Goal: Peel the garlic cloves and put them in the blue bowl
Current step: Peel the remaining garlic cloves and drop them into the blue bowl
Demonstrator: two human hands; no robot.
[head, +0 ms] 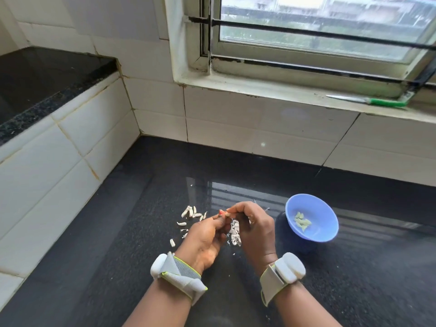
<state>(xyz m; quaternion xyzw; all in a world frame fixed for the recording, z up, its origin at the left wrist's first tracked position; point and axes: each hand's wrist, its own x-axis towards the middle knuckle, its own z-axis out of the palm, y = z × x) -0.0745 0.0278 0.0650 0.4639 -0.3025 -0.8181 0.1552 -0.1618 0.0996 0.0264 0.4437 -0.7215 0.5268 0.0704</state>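
Note:
My left hand [207, 237] and my right hand [253, 226] meet above the black counter, fingertips pinching a small garlic clove [227, 215] between them; most of the clove is hidden by the fingers. Several garlic cloves [190, 212] lie on the counter just left of my hands. Loose white skins [235, 233] lie in a small pile between and under my hands. The blue bowl [325, 234] stands to the right of my right hand, with several peeled cloves [302, 221] inside.
The black granite counter [141, 256] runs to a white tiled wall at the back and left. A green-handled knife [368, 100] lies on the window sill at the upper right. A raised black ledge [47, 79] is at the far left.

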